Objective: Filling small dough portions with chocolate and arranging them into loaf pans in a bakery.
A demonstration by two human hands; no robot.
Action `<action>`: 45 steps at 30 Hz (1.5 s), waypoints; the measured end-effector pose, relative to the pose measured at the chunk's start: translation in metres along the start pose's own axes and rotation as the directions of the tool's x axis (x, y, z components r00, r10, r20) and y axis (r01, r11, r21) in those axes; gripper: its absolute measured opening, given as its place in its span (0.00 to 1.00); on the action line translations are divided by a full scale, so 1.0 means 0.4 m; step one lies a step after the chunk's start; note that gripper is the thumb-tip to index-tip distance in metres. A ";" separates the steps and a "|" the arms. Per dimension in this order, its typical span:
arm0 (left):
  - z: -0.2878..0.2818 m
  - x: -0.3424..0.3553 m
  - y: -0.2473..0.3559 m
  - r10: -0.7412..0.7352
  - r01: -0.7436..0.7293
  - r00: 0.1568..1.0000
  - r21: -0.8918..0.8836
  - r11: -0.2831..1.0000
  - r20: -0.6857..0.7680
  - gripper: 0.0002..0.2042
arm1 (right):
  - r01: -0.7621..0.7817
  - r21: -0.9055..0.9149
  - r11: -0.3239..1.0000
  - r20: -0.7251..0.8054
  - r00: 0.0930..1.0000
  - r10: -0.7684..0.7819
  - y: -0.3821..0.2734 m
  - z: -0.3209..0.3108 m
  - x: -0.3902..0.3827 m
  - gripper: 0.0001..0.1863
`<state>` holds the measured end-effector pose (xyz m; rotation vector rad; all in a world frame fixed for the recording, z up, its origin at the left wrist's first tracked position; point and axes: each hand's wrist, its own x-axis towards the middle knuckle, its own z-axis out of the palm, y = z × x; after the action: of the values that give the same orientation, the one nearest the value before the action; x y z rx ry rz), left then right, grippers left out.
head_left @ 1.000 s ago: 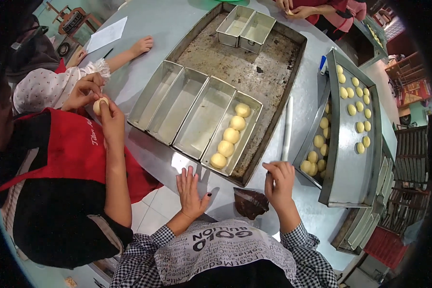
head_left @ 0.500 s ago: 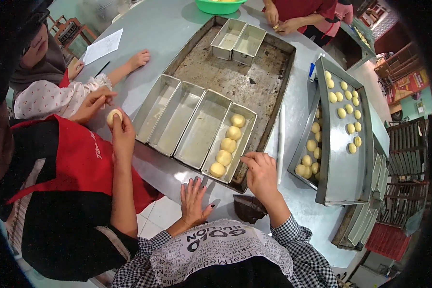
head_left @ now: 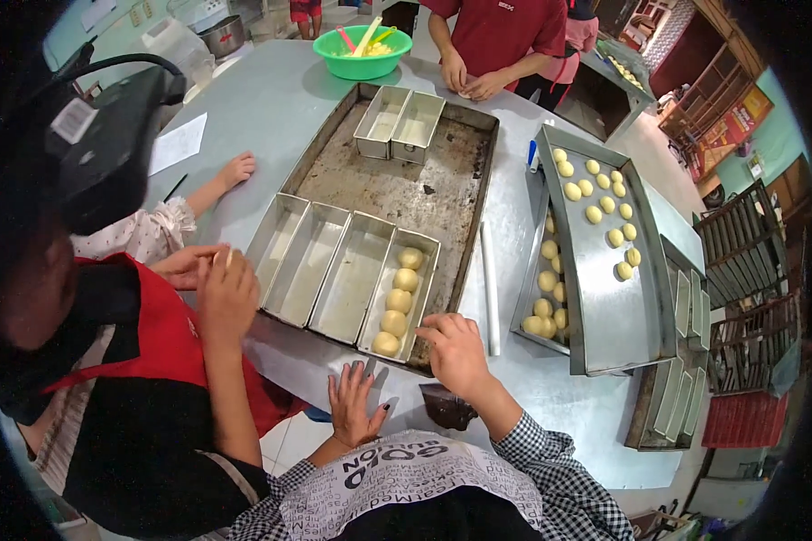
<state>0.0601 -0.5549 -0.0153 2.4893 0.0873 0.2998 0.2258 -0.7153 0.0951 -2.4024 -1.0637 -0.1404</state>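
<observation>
My left hand [head_left: 356, 404] lies palm down on the table's near edge, fingers spread and holding nothing. My right hand [head_left: 456, 352] is beside the right-hand loaf tin [head_left: 429, 281], its fingers loosely bent and the tips at the tin's near right rim; no object shows in it. Inside that tin, several smooth yellow dough balls [head_left: 398, 300] sit in a single row. Three bare loaf tins [head_left: 347, 275] stand against it on the left. All these tins rest at the near end of a large worn baking tray [head_left: 433, 203].
Two smaller tins [head_left: 399, 126] stand at the tray's far end. A white rod [head_left: 490, 288] lies right of it, near stacked metal trays [head_left: 618, 298] of dough balls. A co-worker's hands [head_left: 226, 288] work at left, another's [head_left: 474, 81] beyond, near a green bowl [head_left: 363, 65].
The view has shifted, showing more of the far side. The left co-worker's hands have come together around a dough ball. My hands keep nearly the same places by the tin and table edge.
</observation>
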 end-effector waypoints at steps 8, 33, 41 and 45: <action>-0.218 0.219 0.011 0.363 -0.460 0.855 0.222 0.860 0.369 0.18 | -0.001 -0.007 1.000 0.027 1.000 0.002 -0.010 -0.016 -0.020 0.17; -0.002 0.008 0.020 0.039 -0.040 0.999 0.070 0.997 0.006 0.27 | -0.009 -0.012 1.000 0.019 1.000 0.009 0.037 -0.023 -0.052 0.16; -0.008 0.014 0.019 0.060 -0.061 0.998 0.060 0.996 0.029 0.28 | -0.027 0.043 0.999 0.017 1.000 0.026 0.041 -0.017 -0.053 0.19; -0.070 0.153 0.076 0.211 -0.245 0.958 0.168 0.955 0.196 0.22 | -0.015 0.010 1.000 0.021 1.000 0.015 0.029 -0.020 -0.058 0.16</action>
<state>0.1127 -0.5549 0.0365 2.7087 -0.2594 0.1713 0.2190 -0.7413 0.0904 -2.4073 -1.0527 -0.1052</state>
